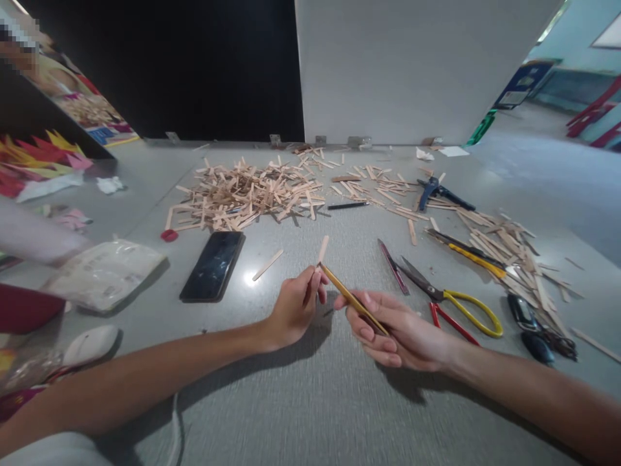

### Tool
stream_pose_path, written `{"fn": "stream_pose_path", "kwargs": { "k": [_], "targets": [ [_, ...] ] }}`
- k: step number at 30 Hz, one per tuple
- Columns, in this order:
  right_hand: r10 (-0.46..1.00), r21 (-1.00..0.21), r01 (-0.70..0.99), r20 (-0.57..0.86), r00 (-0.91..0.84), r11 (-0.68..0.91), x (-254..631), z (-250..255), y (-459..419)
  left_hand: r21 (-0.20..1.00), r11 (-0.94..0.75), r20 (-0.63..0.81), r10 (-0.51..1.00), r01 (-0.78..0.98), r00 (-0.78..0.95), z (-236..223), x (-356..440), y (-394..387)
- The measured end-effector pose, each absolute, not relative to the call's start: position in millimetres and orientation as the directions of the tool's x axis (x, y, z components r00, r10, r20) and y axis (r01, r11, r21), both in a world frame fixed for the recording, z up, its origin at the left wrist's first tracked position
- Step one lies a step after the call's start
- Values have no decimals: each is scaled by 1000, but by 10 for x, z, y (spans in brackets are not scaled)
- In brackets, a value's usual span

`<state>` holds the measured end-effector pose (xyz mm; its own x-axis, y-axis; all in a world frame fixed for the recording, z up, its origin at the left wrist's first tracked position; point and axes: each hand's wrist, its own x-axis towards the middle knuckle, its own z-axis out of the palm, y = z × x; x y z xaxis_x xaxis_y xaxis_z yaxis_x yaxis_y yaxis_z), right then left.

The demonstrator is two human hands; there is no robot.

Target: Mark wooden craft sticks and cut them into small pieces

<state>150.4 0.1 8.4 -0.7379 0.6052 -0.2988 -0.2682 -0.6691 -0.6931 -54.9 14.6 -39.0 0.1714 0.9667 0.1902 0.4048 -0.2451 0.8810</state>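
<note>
My left hand [298, 304] pinches a small wooden craft stick [324, 248], whose far end sticks up past the fingertips. In my right hand [388, 330] lies a slim yellow tool [352, 298] with a dark tip; whether it is a craft knife or a pencil I cannot tell. Its tip meets the stick by my left thumb. Another craft stick [268, 265] rests on the table left of my hands. Right of them are a dark red cutter [392, 266], yellow-handled scissors [444, 294] and a red-handled tool [453, 323], partly hidden by my right hand.
A large pile of craft sticks [252, 191] spreads behind my hands. Blue-handled pliers [436, 191] and more sticks [524, 252] lie right. A phone [212, 266], a plastic packet [104, 272] and a white mouse [91, 345] sit left. Upright panels [388, 71] stand at the back.
</note>
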Motion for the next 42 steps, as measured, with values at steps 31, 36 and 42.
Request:
{"fn": "stream_pose_path", "kwargs": {
  "k": [31, 36, 42],
  "targets": [
    [449, -685, 356, -703, -551, -636, 1651, 208, 201, 739, -502, 338, 853, 449, 398, -523, -612, 111],
    [567, -686, 243, -713, -411, -686, 1401, 58, -125, 704, -558, 386, 819, 439, 424, -567, -611, 72],
    [277, -566, 541, -806, -523, -623, 1646, 319, 231, 653, -628, 433, 768, 424, 472, -603, -616, 50]
  ]
}}
